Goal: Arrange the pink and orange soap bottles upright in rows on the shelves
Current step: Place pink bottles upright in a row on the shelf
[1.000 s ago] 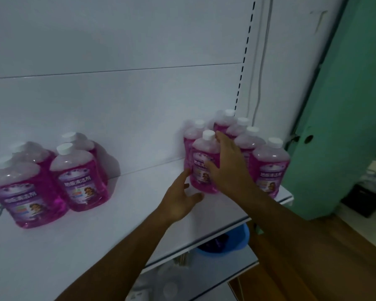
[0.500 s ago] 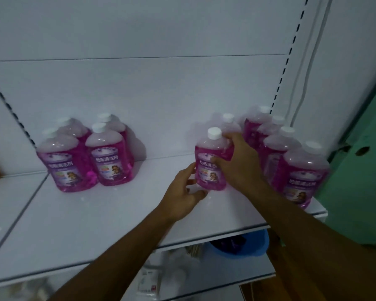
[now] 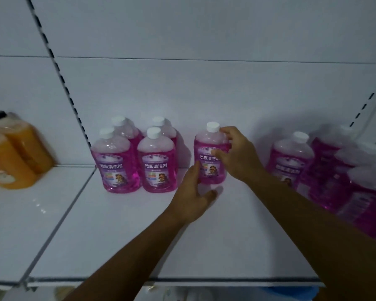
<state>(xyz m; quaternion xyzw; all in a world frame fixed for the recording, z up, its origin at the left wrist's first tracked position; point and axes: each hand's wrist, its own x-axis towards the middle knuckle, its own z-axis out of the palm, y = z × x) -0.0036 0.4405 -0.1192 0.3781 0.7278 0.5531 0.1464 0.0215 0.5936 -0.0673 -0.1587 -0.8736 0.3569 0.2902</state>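
Gripping one pink bottle (image 3: pixel 211 157) upright with both hands: left hand (image 3: pixel 193 197) cups its lower left side, right hand (image 3: pixel 237 156) wraps its shoulder, thumb across the label. Its base is at or just above the white shelf (image 3: pixel 117 235); contact unclear. Left of the grip, four pink bottles (image 3: pixel 137 159) stand two by two. Right, a blurred pink cluster (image 3: pixel 334 170). Far left, orange bottles (image 3: pixel 15 153) on the adjoining shelf.

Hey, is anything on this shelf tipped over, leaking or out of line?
Nothing is tipped or leaking. The only stray is the pink bottle held by the left hand and right hand: it stands upright alone, apart from the group of four pink bottles to its left.
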